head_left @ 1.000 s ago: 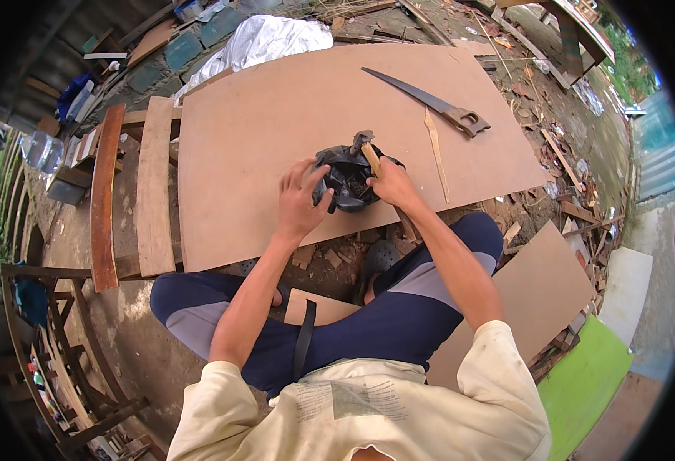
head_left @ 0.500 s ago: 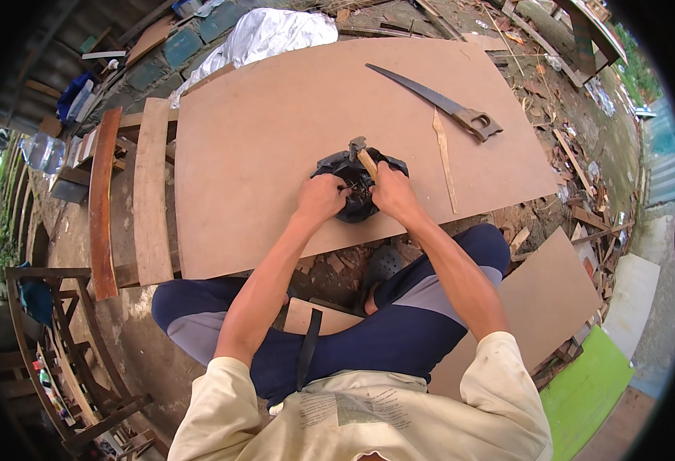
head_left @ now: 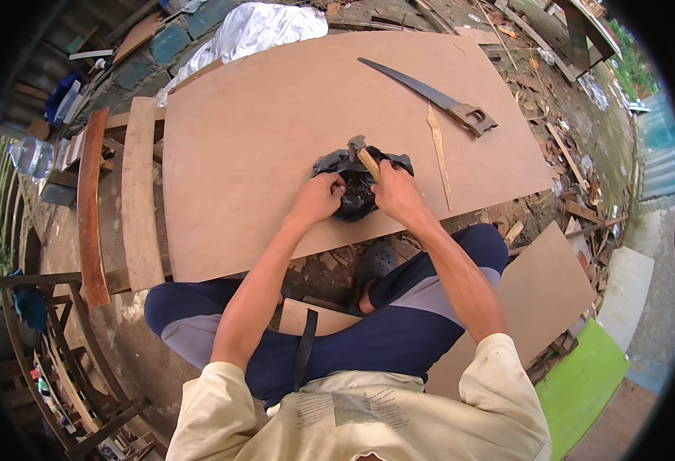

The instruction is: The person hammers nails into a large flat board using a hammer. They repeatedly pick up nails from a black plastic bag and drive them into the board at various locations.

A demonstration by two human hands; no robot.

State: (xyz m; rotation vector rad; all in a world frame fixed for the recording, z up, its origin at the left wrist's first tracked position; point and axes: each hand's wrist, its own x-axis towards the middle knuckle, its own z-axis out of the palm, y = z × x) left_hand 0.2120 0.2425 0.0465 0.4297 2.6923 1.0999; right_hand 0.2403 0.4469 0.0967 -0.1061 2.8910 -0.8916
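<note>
A black plastic bag (head_left: 359, 206) sits opened near the front edge of a large brown board (head_left: 245, 154). Small dark pieces, which look like nails, lie inside it. Across its far rim rests a hammer (head_left: 368, 164) with a grey metal head and a wooden handle. My left hand (head_left: 320, 197) pinches the bag's left side with curled fingers. On the opposite side, my right hand (head_left: 399, 190) is closed on the bag's rim, its thumb close to the hammer's handle; whether they touch is unclear.
On the board lie a handsaw (head_left: 437, 100) and a thin wood strip (head_left: 439, 157) to the right. Planks (head_left: 141, 192) stand at the left, beside a wooden frame (head_left: 84, 323). A smaller brown sheet (head_left: 548, 296) and a green panel (head_left: 583, 392) lie at the lower right.
The view has shifted slightly, so the board and saw appear a little farther left. Both hands stay at the bag, and its dark contents show more between them.
</note>
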